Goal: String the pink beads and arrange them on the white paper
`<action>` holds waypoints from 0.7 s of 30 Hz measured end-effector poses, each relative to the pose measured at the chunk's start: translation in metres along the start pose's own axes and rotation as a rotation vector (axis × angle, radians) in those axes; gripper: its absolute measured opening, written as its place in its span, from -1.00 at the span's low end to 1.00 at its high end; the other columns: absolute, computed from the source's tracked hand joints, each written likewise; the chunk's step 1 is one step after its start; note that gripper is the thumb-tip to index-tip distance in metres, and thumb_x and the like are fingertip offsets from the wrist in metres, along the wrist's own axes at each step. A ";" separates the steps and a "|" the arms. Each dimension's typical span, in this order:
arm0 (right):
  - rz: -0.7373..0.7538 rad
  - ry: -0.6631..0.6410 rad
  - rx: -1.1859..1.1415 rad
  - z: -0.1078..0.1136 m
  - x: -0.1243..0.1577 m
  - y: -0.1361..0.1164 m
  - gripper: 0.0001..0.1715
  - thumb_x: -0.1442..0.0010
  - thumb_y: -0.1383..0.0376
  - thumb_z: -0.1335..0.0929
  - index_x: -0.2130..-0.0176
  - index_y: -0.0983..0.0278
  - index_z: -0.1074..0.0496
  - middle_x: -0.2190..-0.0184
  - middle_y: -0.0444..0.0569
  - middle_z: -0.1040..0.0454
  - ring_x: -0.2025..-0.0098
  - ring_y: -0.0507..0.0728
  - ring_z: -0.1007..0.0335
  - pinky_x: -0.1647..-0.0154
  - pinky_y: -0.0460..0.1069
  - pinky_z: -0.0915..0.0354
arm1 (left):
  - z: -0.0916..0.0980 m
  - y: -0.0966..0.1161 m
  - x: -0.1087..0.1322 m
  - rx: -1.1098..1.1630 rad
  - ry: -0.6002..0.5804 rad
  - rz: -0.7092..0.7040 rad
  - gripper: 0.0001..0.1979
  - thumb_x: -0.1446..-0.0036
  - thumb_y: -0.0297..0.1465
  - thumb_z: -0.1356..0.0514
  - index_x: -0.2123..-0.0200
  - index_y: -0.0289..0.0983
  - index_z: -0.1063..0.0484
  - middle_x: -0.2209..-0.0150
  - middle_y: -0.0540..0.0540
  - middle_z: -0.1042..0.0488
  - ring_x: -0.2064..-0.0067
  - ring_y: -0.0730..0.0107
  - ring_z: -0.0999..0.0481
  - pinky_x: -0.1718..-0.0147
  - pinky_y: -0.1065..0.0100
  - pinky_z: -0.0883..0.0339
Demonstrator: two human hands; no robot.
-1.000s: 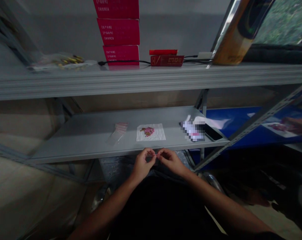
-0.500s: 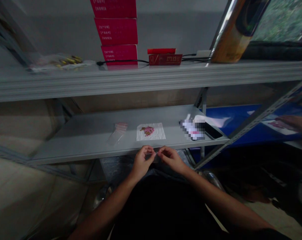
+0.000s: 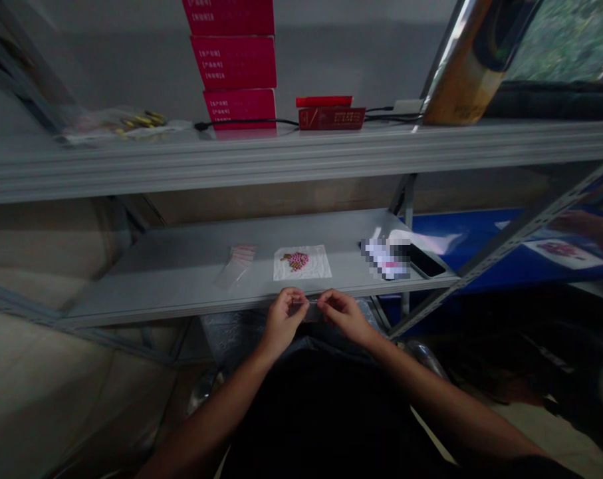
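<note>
Just in front of the shelf edge, my left hand (image 3: 282, 320) and my right hand (image 3: 346, 318) pinch the top edge of a small clear plastic bag (image 3: 311, 311), one at each side. Its lower part is dim and hard to make out. Behind my hands lies a white sheet (image 3: 321, 269) with a cluster of small pink and brown pieces (image 3: 298, 261) on it. To its left, several clear plastic bags with reddish stripes (image 3: 239, 265) lie fanned over one another.
A phone (image 3: 423, 260) lies at the right end of the grey lower shelf (image 3: 171, 266). The upper shelf (image 3: 291, 156) carries pink boxes (image 3: 236, 63), a dark red box (image 3: 331, 119) and cables. Right of the frame, another person's hand (image 3: 588, 223) is over a blue table (image 3: 481, 229).
My hands have moved slightly apart, with the bag's top edge stretched between them. The other person's hand at the right has moved up, away from the printed white sheet there.
</note>
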State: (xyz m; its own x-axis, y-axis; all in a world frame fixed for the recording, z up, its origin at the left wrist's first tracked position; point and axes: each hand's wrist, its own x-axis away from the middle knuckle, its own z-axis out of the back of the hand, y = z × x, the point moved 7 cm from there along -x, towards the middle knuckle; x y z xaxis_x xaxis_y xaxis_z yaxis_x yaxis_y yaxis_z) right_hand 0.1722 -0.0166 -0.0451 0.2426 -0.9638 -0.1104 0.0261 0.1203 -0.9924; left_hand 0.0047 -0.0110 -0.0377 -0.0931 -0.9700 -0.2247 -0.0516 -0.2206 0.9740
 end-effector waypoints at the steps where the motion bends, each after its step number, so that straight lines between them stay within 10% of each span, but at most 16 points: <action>1: 0.002 -0.002 0.001 0.000 0.000 0.000 -0.69 -0.23 0.03 -0.43 0.24 0.21 -0.46 0.47 -0.14 -0.38 0.51 0.02 -0.23 0.50 -0.05 -0.20 | 0.000 0.000 0.000 -0.004 0.000 -0.002 -0.78 -0.13 -0.35 -0.34 0.17 -0.21 -0.42 0.24 -0.07 -0.55 0.14 0.30 -0.57 0.06 0.25 -0.41; 21: 0.042 0.033 0.028 0.005 0.000 -0.005 -0.68 -0.23 0.01 -0.44 0.26 0.21 -0.45 0.41 -0.09 -0.45 0.42 0.08 -0.32 0.39 -0.02 -0.29 | 0.004 0.002 0.001 0.013 0.030 0.024 -0.76 -0.13 -0.30 -0.38 0.28 -0.22 -0.36 0.30 -0.04 -0.53 0.22 0.33 -0.56 0.17 0.32 -0.40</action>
State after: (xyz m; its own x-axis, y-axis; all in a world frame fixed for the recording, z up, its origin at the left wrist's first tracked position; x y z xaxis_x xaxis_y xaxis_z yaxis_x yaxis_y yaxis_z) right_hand 0.1766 -0.0157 -0.0403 0.2118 -0.9650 -0.1544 0.0432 0.1671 -0.9850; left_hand 0.0007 -0.0120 -0.0360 -0.0650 -0.9776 -0.2003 -0.0627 -0.1963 0.9785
